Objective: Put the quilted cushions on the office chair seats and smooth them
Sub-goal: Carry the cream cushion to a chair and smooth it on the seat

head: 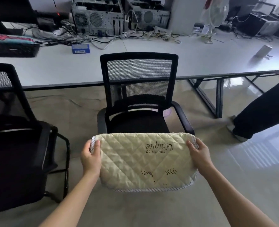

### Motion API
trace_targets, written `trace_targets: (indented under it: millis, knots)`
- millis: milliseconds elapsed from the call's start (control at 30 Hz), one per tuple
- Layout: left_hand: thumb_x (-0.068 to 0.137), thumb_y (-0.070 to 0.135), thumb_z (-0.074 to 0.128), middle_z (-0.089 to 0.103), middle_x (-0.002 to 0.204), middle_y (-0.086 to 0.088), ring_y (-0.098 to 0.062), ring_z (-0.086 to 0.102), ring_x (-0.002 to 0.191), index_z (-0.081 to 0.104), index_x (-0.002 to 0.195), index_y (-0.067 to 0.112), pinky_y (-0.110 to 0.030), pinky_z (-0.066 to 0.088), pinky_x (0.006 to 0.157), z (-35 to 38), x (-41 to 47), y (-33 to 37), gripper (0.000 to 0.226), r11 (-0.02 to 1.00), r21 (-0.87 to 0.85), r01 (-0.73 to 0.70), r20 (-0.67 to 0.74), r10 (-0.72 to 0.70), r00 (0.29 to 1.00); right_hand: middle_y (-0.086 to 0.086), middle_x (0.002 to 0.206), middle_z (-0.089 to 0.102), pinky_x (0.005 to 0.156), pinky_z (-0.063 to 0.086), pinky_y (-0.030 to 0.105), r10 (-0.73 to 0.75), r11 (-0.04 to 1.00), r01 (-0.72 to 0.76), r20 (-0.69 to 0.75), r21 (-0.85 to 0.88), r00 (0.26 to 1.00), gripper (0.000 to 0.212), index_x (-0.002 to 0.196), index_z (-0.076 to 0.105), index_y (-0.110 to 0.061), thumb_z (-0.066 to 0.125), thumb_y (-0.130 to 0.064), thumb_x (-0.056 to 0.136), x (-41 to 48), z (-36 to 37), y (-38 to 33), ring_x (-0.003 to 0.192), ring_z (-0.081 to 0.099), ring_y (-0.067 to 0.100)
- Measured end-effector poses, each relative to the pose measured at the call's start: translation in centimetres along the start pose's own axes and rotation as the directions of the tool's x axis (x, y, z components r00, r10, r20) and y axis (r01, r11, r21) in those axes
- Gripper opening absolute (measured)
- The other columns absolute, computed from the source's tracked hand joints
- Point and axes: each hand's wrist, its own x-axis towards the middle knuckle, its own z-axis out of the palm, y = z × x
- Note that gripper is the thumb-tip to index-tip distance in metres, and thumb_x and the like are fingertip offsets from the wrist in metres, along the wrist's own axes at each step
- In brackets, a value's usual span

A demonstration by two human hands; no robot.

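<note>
I hold the quilted cushion (143,161) in the air with my left hand (90,158) clamped on its 9 o'clock edge and my right hand (199,157) on its 3 o'clock edge, its long axis running side to side, and the bare seat (135,122) of the office chair lies at 12 o'clock, equally near to both hands.

Office/IT room: long desk (152,63), PC towers (98,15), mesh chairs (138,89).
</note>
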Motion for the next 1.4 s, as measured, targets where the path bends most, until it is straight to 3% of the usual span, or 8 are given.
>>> trace_targets:
  millis: [67, 233, 500, 667, 800, 1100, 1300, 1400]
  knots:
    - [0.094, 0.021, 0.05, 0.06, 0.083, 0.005, -0.012, 0.054, 0.079, 0.058, 0.095, 0.016, -0.009, 0.044, 0.068, 1.8, -0.3, 0.0, 0.009, 1.0, 0.003, 0.016, 0.006, -0.016, 1.0, 0.006, 0.112, 0.064, 0.085, 0.052, 0.037, 0.021, 0.999, -0.019, 0.05, -0.041, 0.999, 0.037, 0.126, 0.054, -0.011, 0.057, -0.025, 0.091, 2.2, -1.2, 0.0, 0.097, 0.062, 0.022]
    - [0.094, 0.027, 0.049, 0.059, 0.112, 0.0, -0.016, 0.053, 0.104, 0.055, 0.124, 0.012, -0.029, 0.041, 0.093, 5.8, 0.3, -0.2, 0.034, 0.995, 0.016, 0.097, 0.007, -0.098, 0.995, 0.002, 0.098, 0.065, 0.065, 0.049, 0.025, 0.015, 0.999, -0.009, 0.139, -0.05, 0.99, 0.029, 0.122, 0.056, -0.016, 0.053, -0.016, 0.093, 6.9, -2.3, -0.6, 0.076, 0.059, 0.01]
    - [0.093, 0.033, 0.049, 0.059, 0.129, -0.007, -0.023, 0.054, 0.12, 0.051, 0.13, 0.012, -0.036, 0.043, 0.102, 12.2, 5.2, -0.9, 0.043, 0.981, 0.038, 0.19, -0.032, -0.189, 0.981, 0.007, 0.106, 0.065, 0.078, 0.05, 0.033, 0.021, 0.994, -0.001, 0.191, -0.107, 0.981, 0.028, 0.12, 0.057, -0.017, 0.053, -0.016, 0.092, 16.2, -0.8, -1.7, 0.087, 0.061, 0.02]
    - [0.093, 0.035, 0.049, 0.056, 0.133, -0.004, -0.021, 0.052, 0.123, 0.049, 0.133, 0.014, -0.039, 0.042, 0.106, 15.1, 8.8, 0.0, 0.045, 0.983, 0.001, 0.181, -0.067, -0.181, 0.981, -0.002, 0.094, 0.064, 0.066, 0.05, 0.025, -0.034, 0.996, 0.051, 0.219, -0.076, 0.975, 0.022, 0.115, 0.056, -0.021, 0.052, -0.017, 0.094, 21.5, 1.0, -3.6, 0.076, 0.059, 0.008]
    - [0.094, 0.032, 0.049, 0.058, 0.119, 0.005, -0.012, 0.054, 0.109, 0.052, 0.129, 0.017, -0.028, 0.042, 0.094, 16.3, 10.4, 0.7, 0.038, 0.991, -0.021, 0.13, -0.128, -0.132, 0.983, -0.01, 0.094, 0.064, 0.075, 0.054, 0.032, -0.075, 0.997, 0.079, 0.219, -0.007, 0.973, 0.023, 0.115, 0.055, -0.027, 0.055, -0.022, 0.093, 24.3, 2.1, -3.7, 0.082, 0.063, 0.011]
    - [0.091, 0.039, 0.052, 0.051, 0.139, -0.007, -0.027, 0.049, 0.126, 0.048, 0.134, 0.011, -0.042, 0.041, 0.106, 18.1, 10.0, -12.8, 0.052, 0.925, 0.073, 0.373, -0.213, -0.351, 0.912, 0.004, 0.114, 0.065, 0.071, 0.055, 0.024, 0.069, 0.997, -0.052, 0.316, -0.061, 0.946, 0.037, 0.131, 0.05, -0.019, 0.053, -0.021, 0.094, 28.0, 7.3, 9.3, 0.103, 0.063, 0.026]
    - [0.086, 0.037, 0.06, 0.067, 0.113, -0.015, -0.036, 0.06, 0.107, 0.064, 0.11, 0.003, -0.044, 0.048, 0.094, 18.9, 9.0, -22.5, 0.041, 0.838, 0.161, 0.521, -0.362, -0.441, 0.821, 0.007, 0.115, 0.059, 0.091, 0.048, 0.039, 0.203, 0.968, -0.144, 0.299, -0.207, 0.932, 0.044, 0.136, 0.045, -0.006, 0.052, -0.017, 0.094, 29.6, 10.6, 18.7, 0.102, 0.059, 0.028]
    - [0.086, 0.034, 0.06, 0.063, 0.075, -0.014, -0.037, 0.061, 0.078, 0.061, 0.078, -0.003, -0.039, 0.047, 0.07, 18.6, 8.0, -24.8, 0.038, 0.827, 0.157, 0.54, -0.381, -0.453, 0.806, 0.015, 0.125, 0.056, 0.091, 0.046, 0.037, 0.241, 0.952, -0.171, 0.274, -0.256, 0.931, 0.049, 0.139, 0.04, -0.005, 0.053, -0.019, 0.094, 29.7, 11.3, 20.8, 0.107, 0.058, 0.03]
